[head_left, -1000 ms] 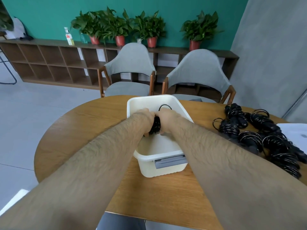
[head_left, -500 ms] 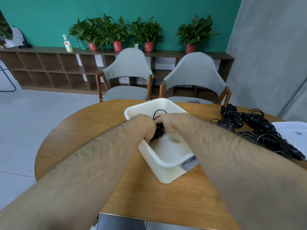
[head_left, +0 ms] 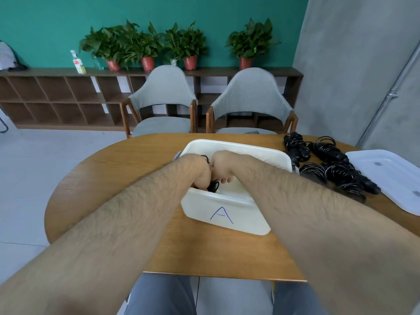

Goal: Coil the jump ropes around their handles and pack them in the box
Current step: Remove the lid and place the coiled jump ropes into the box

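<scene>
Both hands are down inside the box [head_left: 227,214], wrists over its near wall, the one marked "A".

Left hand [head_left: 197,171]: fingers curled downward, gripping the left part of a black coiled rope [head_left: 213,186].
Right hand [head_left: 223,164]: fingers curled too, knuckles touching the left hand, holding the same bundle from the right. The contact itself is partly hidden, so this is a judgement.

Rope position: low in the box, against the inside of the near wall, toward the left corner. Only a small dark loop shows between the hands. The long axis can't be read directly. Since the hands grip from either side, it probably runs left to right, along the near wall.

Step in hand (judged): seating this bundle on the box floor, release not yet made.

Key relation for the next move: the pile [head_left: 336,169] of coiled ropes lies on the table [head_left: 136,178] to the right of the box, its nearest bundles just beside the right wall. The right hand is the nearer one, and the left would have to cross over the box. The lid [head_left: 386,173] lies further right, beyond the pile.
</scene>
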